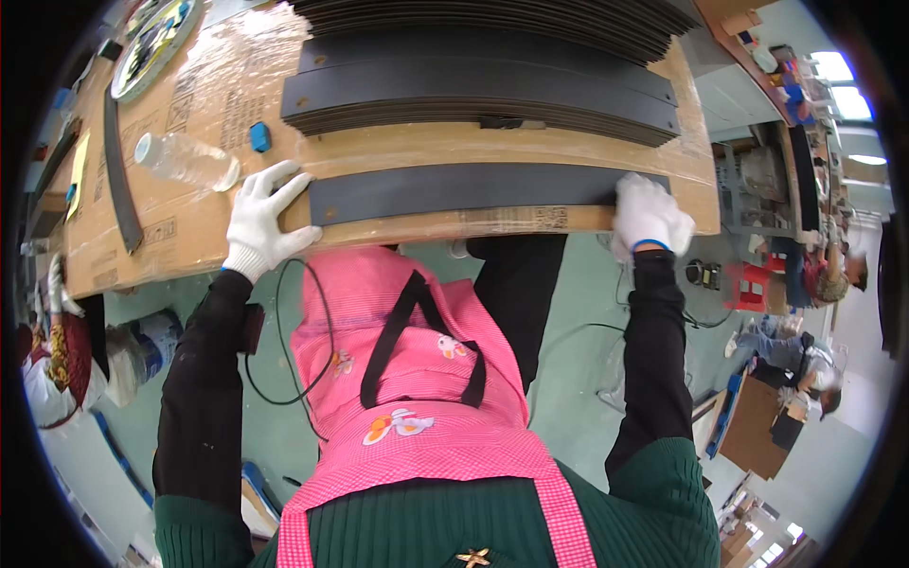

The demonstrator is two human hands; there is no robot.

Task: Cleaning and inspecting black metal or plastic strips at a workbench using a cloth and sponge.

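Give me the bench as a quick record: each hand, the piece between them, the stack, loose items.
Left hand: white-gloved, fingers spread, at the left end of the dark strip
Right hand: white-gloved, fingers curled over the strip's right end; grip underneath hidden
Dark strip: flat, lengthwise along the table's near edge
Stack: dark strips, beyond the single one
Loose items: clear bottle, blue block, both left of the stack
Surface: cardboard-covered table

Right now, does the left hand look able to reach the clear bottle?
Probably yes: the left hand is spread open close beside the clear bottle, with nothing visible between them.
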